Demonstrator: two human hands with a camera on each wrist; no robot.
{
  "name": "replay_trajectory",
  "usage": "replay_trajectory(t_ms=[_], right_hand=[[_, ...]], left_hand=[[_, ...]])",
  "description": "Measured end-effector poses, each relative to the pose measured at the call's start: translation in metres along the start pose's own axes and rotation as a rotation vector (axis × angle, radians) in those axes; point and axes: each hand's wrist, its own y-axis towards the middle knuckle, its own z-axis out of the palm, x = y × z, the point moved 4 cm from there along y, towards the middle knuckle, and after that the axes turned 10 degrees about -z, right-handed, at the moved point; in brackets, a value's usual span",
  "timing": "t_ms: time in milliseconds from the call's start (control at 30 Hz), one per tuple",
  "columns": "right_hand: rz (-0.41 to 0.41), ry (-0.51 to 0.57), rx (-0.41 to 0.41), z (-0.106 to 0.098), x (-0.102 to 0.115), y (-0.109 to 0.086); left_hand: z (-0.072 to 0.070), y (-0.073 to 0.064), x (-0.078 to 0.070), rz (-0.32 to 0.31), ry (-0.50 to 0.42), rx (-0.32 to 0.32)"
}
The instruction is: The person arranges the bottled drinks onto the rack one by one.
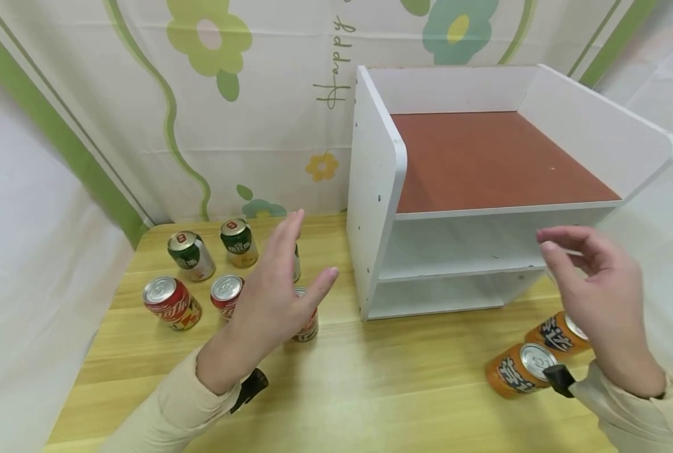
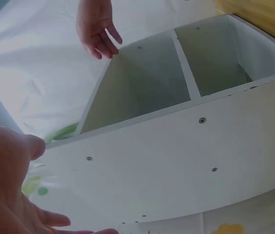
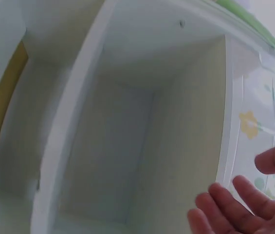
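Observation:
My left hand (image 1: pixel 271 299) is held above the table's left part with fingers extended and thumb apart, holding nothing. Below and behind it stand red cans (image 1: pixel 172 304) and green-topped cans (image 1: pixel 238 244); the hand partly hides several of them. On the right, my right hand (image 1: pixel 605 299) hovers in front of the white shelf unit (image 1: pixel 373 189), its fingers loosely bent around nothing. Two orange cans (image 1: pixel 517 371) are beneath that hand, one partly covered by it. In the right wrist view, the fingers (image 3: pixel 229 207) appear beside the shelf's bare compartment.
The shelf unit has a reddish-brown top panel (image 1: pixel 483 160) between raised white sides, with two open compartments below. It stands on a wood-grain table (image 1: pixel 336 390). A flower-printed cloth (image 1: pixel 280 82) hangs behind, and white fabric flanks both sides.

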Motion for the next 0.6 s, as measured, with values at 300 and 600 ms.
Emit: replay_trajectory(t_ms=[300,600], right_hand=[[0.037,0.141,-0.358,-0.041,-0.013,0.03],[-0.061,-0.04,-0.417,-0.073,-0.049,0.055]], left_hand=[[-0.031,-0.002,0.011,-0.018,0.077,-0.046],[-0.102,-0.013,0.051,-0.263,0.042,-0.102]])
